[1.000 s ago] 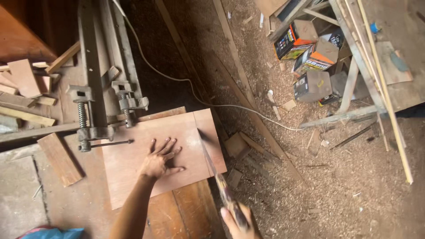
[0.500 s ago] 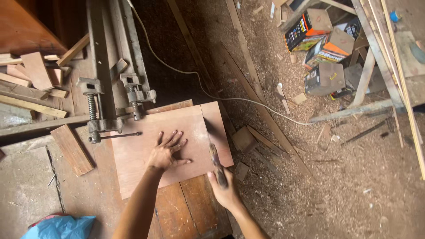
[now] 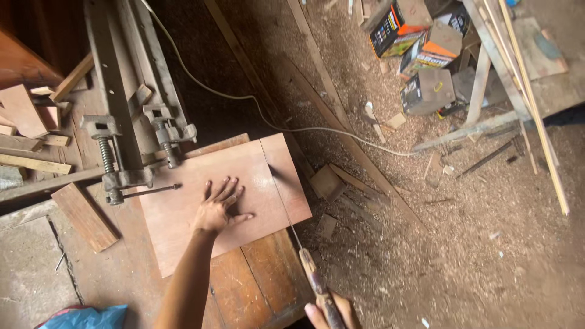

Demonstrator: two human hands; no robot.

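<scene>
at far left, offcuts of wood [image 3: 24, 109] lie scattered on a worn wooden bench [image 3: 36, 286], with a blue plastic bag [image 3: 85, 318] at its near edge. next to them two metal screw clamps [image 3: 131, 152] sit at the far edge of a reddish plywood sheet [image 3: 183, 207] that lies flat on the bench, its right end hanging past the bench edge. the person's left hand [image 3: 217, 209] is spread open, palm down, pressing on the middle of the sheet. just right of that hand, the thin blade of a handsaw [image 3: 286, 213] stands in a straight cut running across the sheet from its far edge toward the near one. the saw's wooden handle comes down to the bottom of the frame, where the right hand [image 3: 332, 314] is closed around it, only partly in view. a pale cable [image 3: 341, 131] trails across the floor beyond the bench. further right, the ground is thick with sawdust [image 3: 475, 256] and wood scraps; cardboard boxes [image 3: 420, 49] sit at upper right beside thin wooden slats [image 3: 536, 103].
</scene>
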